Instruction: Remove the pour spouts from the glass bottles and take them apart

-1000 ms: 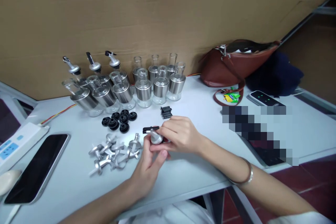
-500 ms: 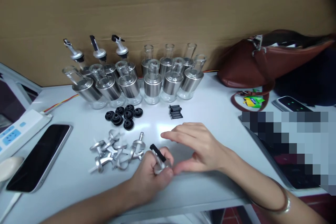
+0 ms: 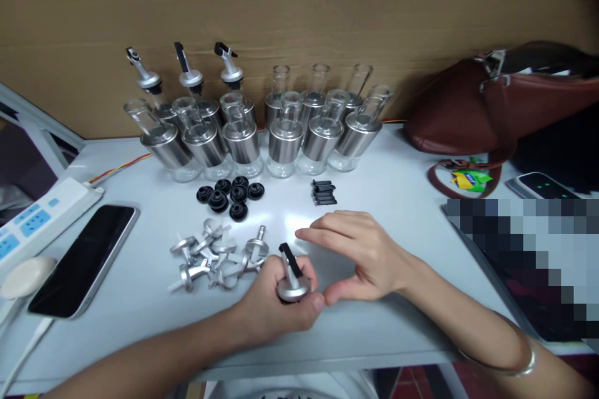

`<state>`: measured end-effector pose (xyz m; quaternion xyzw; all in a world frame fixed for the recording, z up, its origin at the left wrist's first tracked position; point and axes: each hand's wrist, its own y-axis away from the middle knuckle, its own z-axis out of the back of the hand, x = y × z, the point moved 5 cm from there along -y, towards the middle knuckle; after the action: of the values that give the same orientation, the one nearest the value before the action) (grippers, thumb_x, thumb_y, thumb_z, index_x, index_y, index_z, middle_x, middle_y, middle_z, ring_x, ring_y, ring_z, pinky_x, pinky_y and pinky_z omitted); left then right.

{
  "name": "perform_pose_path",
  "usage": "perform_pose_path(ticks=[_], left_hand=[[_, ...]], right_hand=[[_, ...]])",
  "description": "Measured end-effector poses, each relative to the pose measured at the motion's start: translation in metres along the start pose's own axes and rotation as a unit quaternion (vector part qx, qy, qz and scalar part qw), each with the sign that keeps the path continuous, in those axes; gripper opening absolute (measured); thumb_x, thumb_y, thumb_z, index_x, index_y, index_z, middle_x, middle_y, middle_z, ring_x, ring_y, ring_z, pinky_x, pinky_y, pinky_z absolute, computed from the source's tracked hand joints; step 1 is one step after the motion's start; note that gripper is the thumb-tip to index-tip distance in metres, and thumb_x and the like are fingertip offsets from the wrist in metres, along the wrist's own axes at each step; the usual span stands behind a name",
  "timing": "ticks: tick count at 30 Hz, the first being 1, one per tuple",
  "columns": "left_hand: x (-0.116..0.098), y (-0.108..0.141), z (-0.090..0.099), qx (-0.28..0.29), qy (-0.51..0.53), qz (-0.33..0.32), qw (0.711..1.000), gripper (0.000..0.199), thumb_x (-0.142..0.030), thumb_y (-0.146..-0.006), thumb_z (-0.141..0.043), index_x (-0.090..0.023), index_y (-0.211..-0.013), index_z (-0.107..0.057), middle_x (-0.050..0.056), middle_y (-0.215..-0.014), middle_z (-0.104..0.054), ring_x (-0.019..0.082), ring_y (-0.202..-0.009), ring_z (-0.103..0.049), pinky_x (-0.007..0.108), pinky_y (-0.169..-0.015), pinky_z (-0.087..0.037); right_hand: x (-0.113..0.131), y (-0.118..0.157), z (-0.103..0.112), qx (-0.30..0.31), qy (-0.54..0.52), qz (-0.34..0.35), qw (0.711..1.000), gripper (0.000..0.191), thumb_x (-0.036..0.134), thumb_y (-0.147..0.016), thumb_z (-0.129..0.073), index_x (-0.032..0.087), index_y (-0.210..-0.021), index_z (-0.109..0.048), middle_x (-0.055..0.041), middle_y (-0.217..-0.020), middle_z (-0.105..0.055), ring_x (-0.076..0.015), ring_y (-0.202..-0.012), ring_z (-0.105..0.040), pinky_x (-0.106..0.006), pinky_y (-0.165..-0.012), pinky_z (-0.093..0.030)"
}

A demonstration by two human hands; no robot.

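fingers of the left hand (image 3: 271,310) clasp a pourer (image 3: 293,287), seemingly dark underneath; right hand (image 3: 365,255) spread.

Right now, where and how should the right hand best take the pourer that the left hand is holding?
Probably pinch the pourer by its upright spout, coming from the right and slightly above. The spout stands free, while the left hand curls around the round base below. The right hand is open on that side.

Held pourer (image 3: 294,288): lower end hidden in left hand (image 3: 276,305) | Brown bag (image 3: 453,115): cut by right edge | Power strip (image 3: 44,215): cut by left edge | Rear bottles (image 3: 314,101): partly hidden
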<state>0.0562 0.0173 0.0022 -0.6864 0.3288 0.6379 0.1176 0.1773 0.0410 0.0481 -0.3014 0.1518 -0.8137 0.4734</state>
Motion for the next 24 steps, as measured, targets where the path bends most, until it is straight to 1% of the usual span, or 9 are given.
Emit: perform_pose_path(ticks=[3,5,8,11,13,15,18,21,24], left_hand=[[0.002,0.000,-0.002,-0.019,-0.027,0.001,0.999,0.022,-0.032,-0.066,-0.058,-0.020,-0.062,-0.041,-0.009,-0.050,-0.032,0.005,-0.045,-0.027,0.020,-0.043,-0.023],[0.004,0.001,-0.005,-0.021,-0.061,-0.015,0.998,0.020,-0.025,-0.063,-0.058,-0.020,-0.059,-0.039,-0.008,-0.050,-0.034,0.005,-0.046,-0.029,0.020,-0.043,-0.023],[0.009,0.000,-0.008,-0.027,-0.101,-0.036,0.994,0.027,-0.019,-0.062,-0.057,-0.020,-0.053,-0.031,-0.007,-0.049,-0.031,0.005,-0.046,-0.026,0.021,-0.040,-0.020],[0.013,-0.001,-0.009,-0.039,-0.096,-0.033,0.994,0.030,-0.018,-0.065,-0.053,-0.022,-0.052,-0.026,-0.008,-0.048,-0.025,0.005,-0.045,-0.021,0.022,-0.038,-0.018],[0.014,-0.002,-0.011,-0.026,-0.078,-0.030,0.996,0.028,-0.017,-0.066,-0.053,-0.022,-0.053,-0.028,-0.007,-0.050,-0.027,0.006,-0.046,-0.023,0.023,-0.039,-0.020],[0.014,-0.002,-0.013,-0.008,-0.066,-0.025,0.997,0.027,-0.017,-0.067,-0.054,-0.021,-0.054,-0.030,-0.006,-0.051,-0.030,0.006,-0.047,-0.025,0.024,-0.040,-0.021],[0.012,-0.002,-0.016,0.026,-0.047,-0.017,0.998,0.029,-0.013,-0.067,-0.052,-0.021,-0.052,-0.029,-0.006,-0.050,-0.030,0.006,-0.046,-0.025,0.024,-0.040,-0.021],[0.007,-0.002,-0.018,0.058,-0.032,-0.017,0.998,0.030,-0.013,-0.066,-0.051,-0.022,-0.051,-0.027,-0.007,-0.047,-0.028,0.006,-0.044,-0.024,0.024,-0.039,-0.019],[0.005,-0.003,-0.019,0.070,-0.033,-0.016,0.997,0.030,-0.014,-0.066,-0.051,-0.022,-0.051,-0.026,-0.008,-0.044,-0.026,0.005,-0.041,-0.023,0.023,-0.037,-0.018]], right_hand=[[0.007,-0.002,0.005,-0.038,-0.054,0.006,0.998,0.044,0.042,-0.093,-0.033,0.010,-0.107,-0.059,-0.0081,-0.076,-0.064,-0.0168,-0.065,-0.060,-0.029,-0.055,-0.046],[0.014,-0.004,0.005,-0.042,-0.056,0.020,0.997,0.040,0.039,-0.092,-0.035,0.011,-0.106,-0.059,-0.0080,-0.078,-0.064,-0.0165,-0.066,-0.060,-0.028,-0.055,-0.046],[0.023,-0.007,-0.001,-0.009,0.005,0.036,0.999,0.041,0.038,-0.098,-0.033,0.008,-0.106,-0.059,-0.0066,-0.073,-0.064,-0.0154,-0.062,-0.056,-0.028,-0.054,-0.044],[0.026,-0.008,-0.008,0.014,0.070,0.026,0.997,0.049,0.035,-0.102,-0.020,0.006,-0.104,-0.059,-0.0061,-0.069,-0.062,-0.0150,-0.059,-0.052,-0.028,-0.054,-0.043],[0.028,-0.007,-0.011,0.017,0.100,0.035,0.994,0.048,0.032,-0.102,-0.019,0.006,-0.102,-0.058,-0.0058,-0.068,-0.062,-0.0149,-0.059,-0.052,-0.028,-0.054,-0.044],[0.031,-0.005,-0.011,0.007,0.123,0.061,0.991,0.039,0.025,-0.102,-0.024,0.004,-0.102,-0.057,-0.0056,-0.067,-0.061,-0.0149,-0.061,-0.053,-0.028,-0.055,-0.045],[0.035,-0.003,-0.010,-0.010,0.144,0.087,0.986,0.029,0.018,-0.100,-0.031,0.003,-0.103,-0.056,-0.0046,-0.065,-0.062,-0.0144,-0.061,-0.055,-0.028,-0.056,-0.047],[0.037,-0.003,-0.008,-0.013,0.160,0.091,0.983,0.029,0.017,-0.099,-0.031,0.003,-0.101,-0.057,-0.0040,-0.063,-0.062,-0.0141,-0.058,-0.056,-0.027,-0.052,-0.048],[0.039,-0.003,-0.007,-0.015,0.173,0.096,0.980,0.033,0.018,-0.100,-0.028,0.002,-0.098,-0.058,-0.0050,-0.063,-0.063,-0.0145,-0.057,-0.058,-0.027,-0.050,-0.049]])
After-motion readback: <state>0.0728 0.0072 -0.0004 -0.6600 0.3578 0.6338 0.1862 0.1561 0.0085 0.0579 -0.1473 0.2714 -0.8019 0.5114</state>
